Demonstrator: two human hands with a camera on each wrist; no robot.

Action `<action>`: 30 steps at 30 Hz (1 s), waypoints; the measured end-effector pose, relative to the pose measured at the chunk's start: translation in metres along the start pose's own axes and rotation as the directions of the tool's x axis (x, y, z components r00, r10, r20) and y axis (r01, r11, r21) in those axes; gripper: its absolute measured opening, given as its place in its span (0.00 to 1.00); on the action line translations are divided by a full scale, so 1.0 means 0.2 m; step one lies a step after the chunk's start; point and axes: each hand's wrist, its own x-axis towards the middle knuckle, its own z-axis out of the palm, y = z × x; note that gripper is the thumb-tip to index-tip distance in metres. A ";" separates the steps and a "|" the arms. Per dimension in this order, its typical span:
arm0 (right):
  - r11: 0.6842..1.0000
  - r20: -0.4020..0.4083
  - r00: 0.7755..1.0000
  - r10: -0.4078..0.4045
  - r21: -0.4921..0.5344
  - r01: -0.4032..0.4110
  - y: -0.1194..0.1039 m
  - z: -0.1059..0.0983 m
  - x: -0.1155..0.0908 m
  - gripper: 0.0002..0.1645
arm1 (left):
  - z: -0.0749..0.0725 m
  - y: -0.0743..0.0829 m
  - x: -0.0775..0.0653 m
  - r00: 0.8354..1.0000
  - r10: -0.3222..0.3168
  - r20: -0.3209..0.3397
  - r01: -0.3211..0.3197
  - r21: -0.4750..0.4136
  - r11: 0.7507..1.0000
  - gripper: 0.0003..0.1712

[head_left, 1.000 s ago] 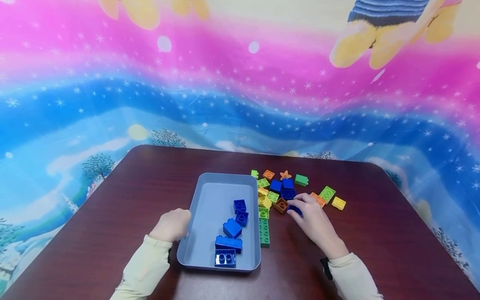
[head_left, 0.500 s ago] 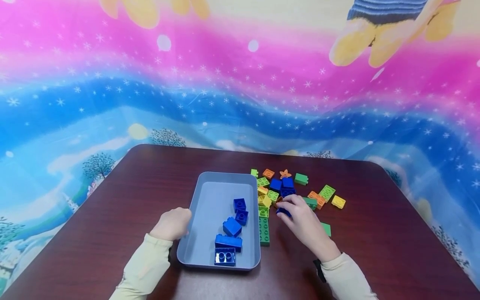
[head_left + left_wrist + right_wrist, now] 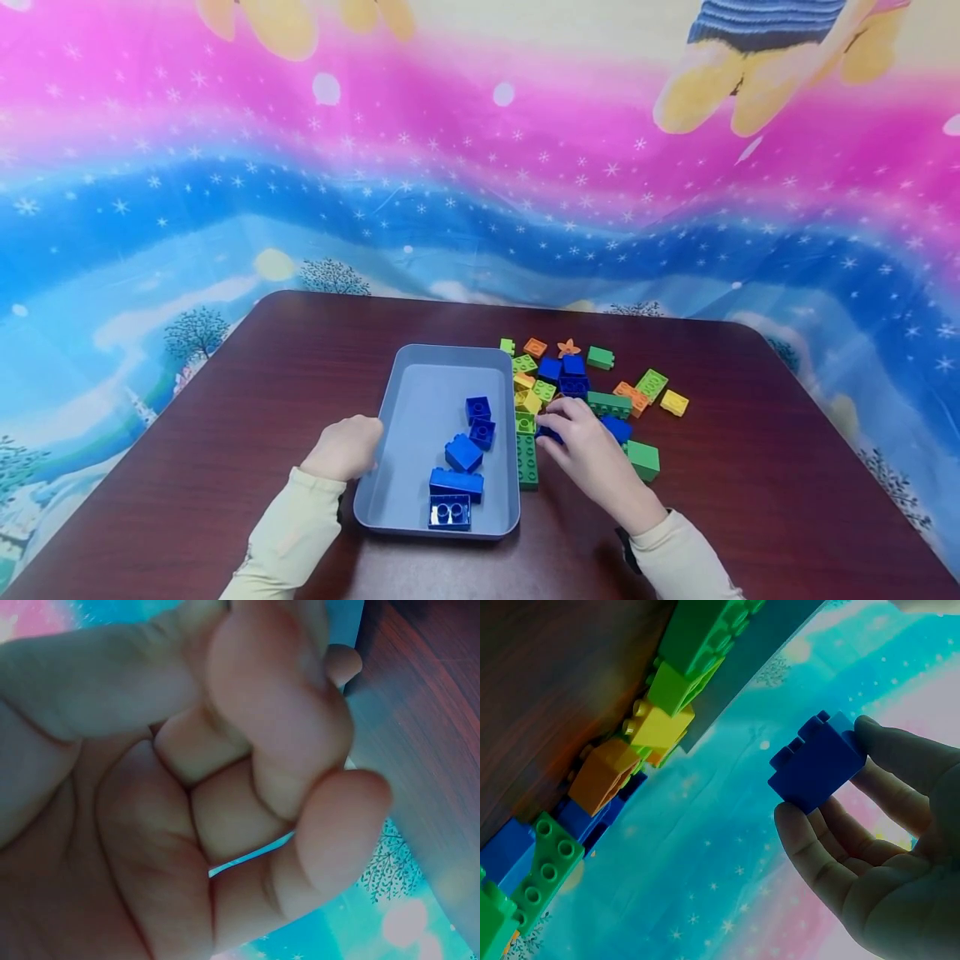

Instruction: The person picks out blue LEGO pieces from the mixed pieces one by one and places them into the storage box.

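Note:
In the head view, my left hand (image 3: 343, 448) is curled at the left rim of a grey-blue tray (image 3: 408, 408), gripping its edge. The left wrist view shows bent fingers (image 3: 277, 682) with a strip of the tray (image 3: 348, 621) behind them. Inside the tray lie several blue toy building bricks (image 3: 463, 454). My right hand (image 3: 592, 450) is just right of the tray and pinches another blue building brick (image 3: 817, 765) between thumb and fingertips. Studs along one side of that brick show in the right wrist view, and it is held up off the table.
Loose bricks spread along the tray's right side: a long green brick (image 3: 527, 462), yellow bricks (image 3: 528, 402), blue bricks (image 3: 573, 367) and a green block (image 3: 642, 460) near the right wrist. An orange flower piece (image 3: 568, 348) lies at the back. A patterned cloth (image 3: 480, 167) hangs behind the table.
My right hand has moved left toward the tray with the blue brick, uncovering green and blue bricks behind it. The left hand and tray have stayed put.

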 end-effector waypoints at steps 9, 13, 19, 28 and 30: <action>0.996 -0.002 0.996 -0.086 0.020 0.086 -0.05 0.03 -0.02 0.13 | 0.00 0.00 0.00 1.000 -0.009 0.009 0.009 -0.006 1.000 0.09; 0.991 -0.001 0.991 -0.130 0.016 0.130 -0.07 0.03 -0.03 0.13 | 0.00 0.00 0.00 1.000 -0.013 0.013 0.013 -0.007 1.000 0.09; 0.985 0.010 0.985 -0.170 0.028 0.170 -0.09 0.05 -0.03 0.13 | 0.00 0.00 0.00 1.000 -0.014 0.022 0.014 -0.007 1.000 0.09; 0.980 0.051 0.979 -0.195 0.052 0.193 -0.13 0.07 -0.05 0.13 | 0.00 0.00 0.00 0.999 -0.020 0.025 0.020 -0.013 1.000 0.08; 0.980 0.069 0.979 -0.193 0.059 0.190 -0.14 0.07 -0.05 0.13 | 0.00 0.00 0.01 0.999 -0.021 0.027 0.021 -0.013 1.000 0.08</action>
